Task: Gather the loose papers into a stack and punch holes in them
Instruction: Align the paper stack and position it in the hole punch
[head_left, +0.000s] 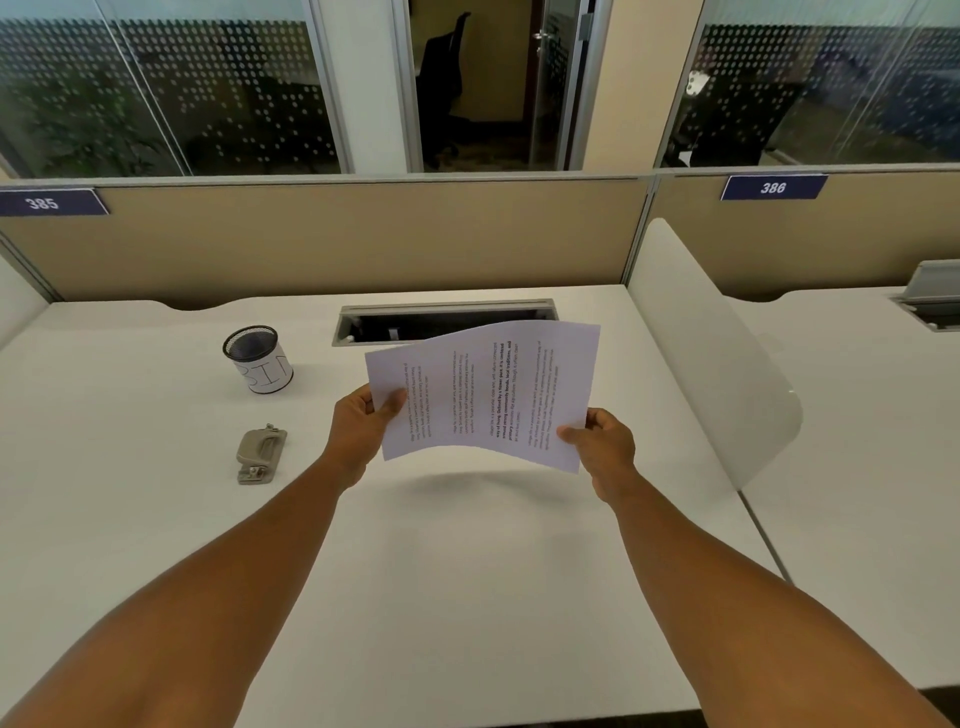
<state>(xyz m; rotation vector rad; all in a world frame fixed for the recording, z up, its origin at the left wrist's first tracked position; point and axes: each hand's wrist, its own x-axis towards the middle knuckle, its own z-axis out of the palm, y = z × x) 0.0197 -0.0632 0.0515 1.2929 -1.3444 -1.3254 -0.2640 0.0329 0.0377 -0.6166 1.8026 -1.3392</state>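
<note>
I hold a stack of printed white papers (483, 395) above the middle of the white desk (467, 561), its text running sideways and the sheets bowed in a wave. My left hand (361, 423) grips the stack's left edge, thumb on top. At the lower right corner, my right hand (602, 441) pinches the stack. The papers cast a shadow on the desk below. A grey metal hole punch (261, 453) lies flat on the desk to the left of my left hand, apart from it.
A black mesh cup labelled "BIN" (258, 358) stands behind the punch. An open cable tray slot (447, 319) sits behind the papers. A white side divider (711, 358) borders the desk on the right; a beige partition (363, 239) closes the back.
</note>
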